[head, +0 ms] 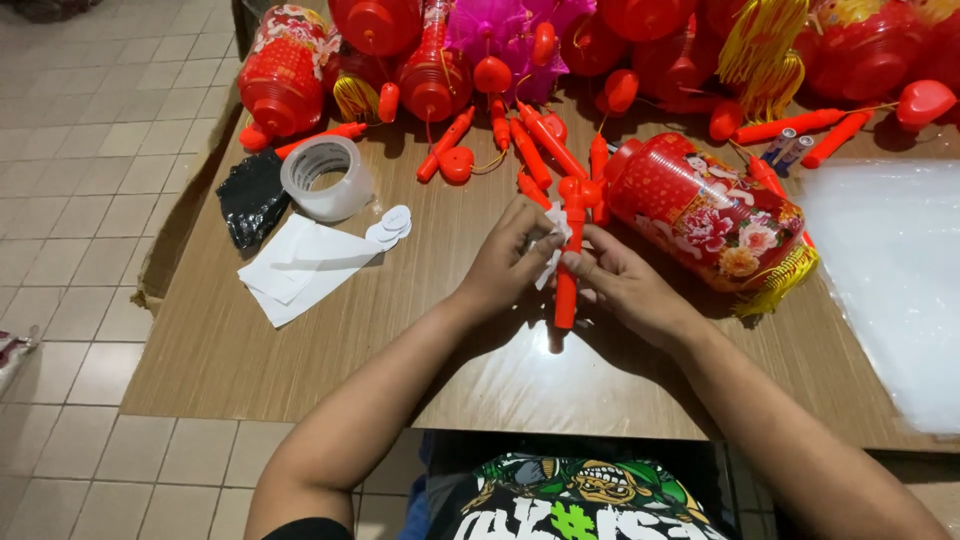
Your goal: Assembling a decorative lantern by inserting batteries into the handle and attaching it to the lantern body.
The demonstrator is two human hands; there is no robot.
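The red plastic stick (567, 275) stands nearly upright between the two hands, above the table (300, 340). The left hand (505, 262) curls its fingers onto the stick's upper part, where a small white paper piece (553, 245) sits; the right hand (625, 282) closes on it from the other side (both grips look light). Just right of the stick lies a red flowered lantern (705, 215); left of it, white paper sheets (300, 265) and a tape roll (325, 178).

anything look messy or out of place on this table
Nothing looks broken or spilled. The red lantern beside the hands lies on its side, and loose red handle sticks are scattered unevenly across the wooden table.
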